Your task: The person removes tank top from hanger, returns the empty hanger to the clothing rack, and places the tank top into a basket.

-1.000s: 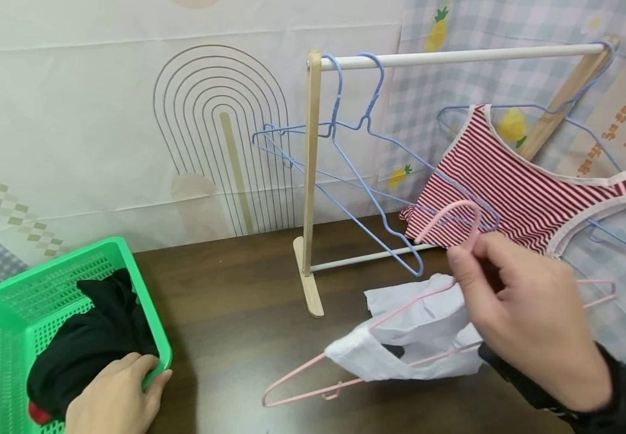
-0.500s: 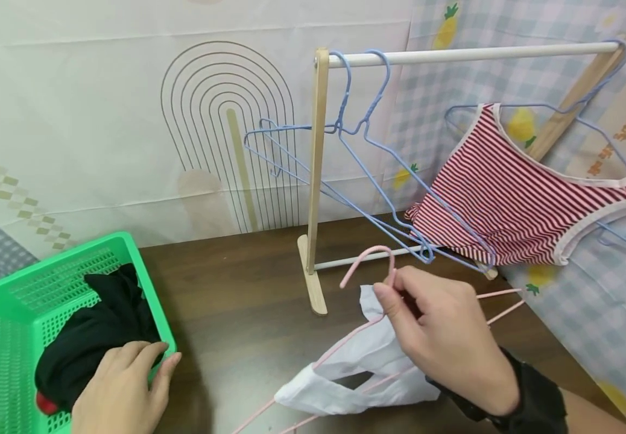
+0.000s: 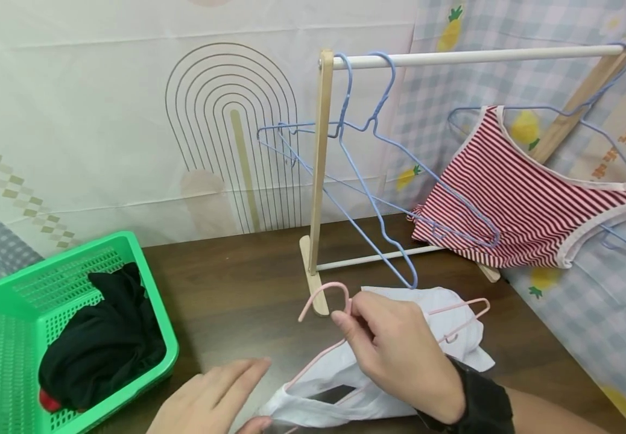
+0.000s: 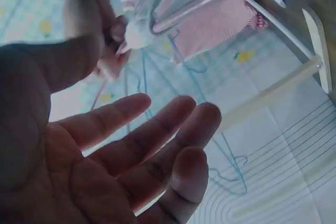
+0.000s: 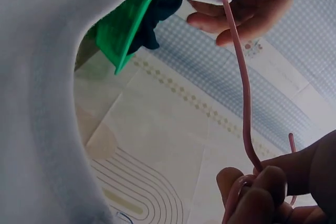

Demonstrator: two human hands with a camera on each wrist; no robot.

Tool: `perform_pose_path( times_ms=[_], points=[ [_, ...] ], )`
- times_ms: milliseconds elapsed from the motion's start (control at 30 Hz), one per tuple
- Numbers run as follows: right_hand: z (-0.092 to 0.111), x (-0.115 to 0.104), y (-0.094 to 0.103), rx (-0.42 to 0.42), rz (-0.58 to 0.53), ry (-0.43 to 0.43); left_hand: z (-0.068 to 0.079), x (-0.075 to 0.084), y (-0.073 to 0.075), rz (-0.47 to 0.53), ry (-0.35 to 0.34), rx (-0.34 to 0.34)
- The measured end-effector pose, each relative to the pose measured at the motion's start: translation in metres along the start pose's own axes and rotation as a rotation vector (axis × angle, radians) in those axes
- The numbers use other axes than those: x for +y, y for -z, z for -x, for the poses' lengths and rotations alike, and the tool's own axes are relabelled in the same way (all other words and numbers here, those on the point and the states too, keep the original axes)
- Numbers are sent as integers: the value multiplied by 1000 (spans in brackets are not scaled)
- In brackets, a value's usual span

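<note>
My right hand [image 3: 400, 352] pinches a pink hanger [image 3: 321, 355] at the base of its hook. A white garment [image 3: 383, 395] hangs from that hanger just above the table, one strap over the hanger's left arm. My left hand [image 3: 210, 395] is beside that left strap, its fingers extended. In the left wrist view the palm and spread fingers [image 4: 149, 163] hold nothing. The right wrist view has the hanger wire [image 5: 242, 77] running from the right fingers up to the white strap, with the left hand [image 5: 257, 11] near it. The lower part of the hanger is out of frame.
A green basket [image 3: 169, 319] holding black cloth [image 3: 109, 337] with a red bit stands at left. A wooden rack [image 3: 321, 163] with a white rod [image 3: 470, 56] carries several blue hangers [image 3: 369, 199]; a red-and-white striped top [image 3: 519, 193] hangs at right.
My left hand has left the basket's rim and moved right to the white garment. My right hand has brought the pink hanger and garment left and lower, away from the striped top.
</note>
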State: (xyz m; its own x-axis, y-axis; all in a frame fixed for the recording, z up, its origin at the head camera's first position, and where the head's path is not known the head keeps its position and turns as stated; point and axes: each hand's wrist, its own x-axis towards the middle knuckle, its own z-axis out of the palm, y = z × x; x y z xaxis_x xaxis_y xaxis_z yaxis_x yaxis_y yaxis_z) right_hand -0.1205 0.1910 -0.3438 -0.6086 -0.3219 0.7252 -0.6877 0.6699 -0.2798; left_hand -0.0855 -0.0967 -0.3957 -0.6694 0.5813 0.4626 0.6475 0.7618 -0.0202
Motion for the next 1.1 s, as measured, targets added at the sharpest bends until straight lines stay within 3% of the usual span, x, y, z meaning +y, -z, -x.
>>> perform_pose_path(
  times_ms=[233, 367, 467, 933, 1100],
  points=[
    [4, -5, -5, 6, -23, 34, -2, -1, -21, 38, -154, 89],
    [3, -2, -1, 13, -33, 7, -2, -7, -24, 72, -148, 157],
    [2, 3, 5, 34, -25, -27, 0, -11, -23, 71, -112, 195],
    [2, 26, 53, 147, 31, -185, 11, -23, -12, 5, 134, 117],
    [5, 31, 58, 164, 10, -222, 13, -20, -17, 81, 217, 108]
  ],
)
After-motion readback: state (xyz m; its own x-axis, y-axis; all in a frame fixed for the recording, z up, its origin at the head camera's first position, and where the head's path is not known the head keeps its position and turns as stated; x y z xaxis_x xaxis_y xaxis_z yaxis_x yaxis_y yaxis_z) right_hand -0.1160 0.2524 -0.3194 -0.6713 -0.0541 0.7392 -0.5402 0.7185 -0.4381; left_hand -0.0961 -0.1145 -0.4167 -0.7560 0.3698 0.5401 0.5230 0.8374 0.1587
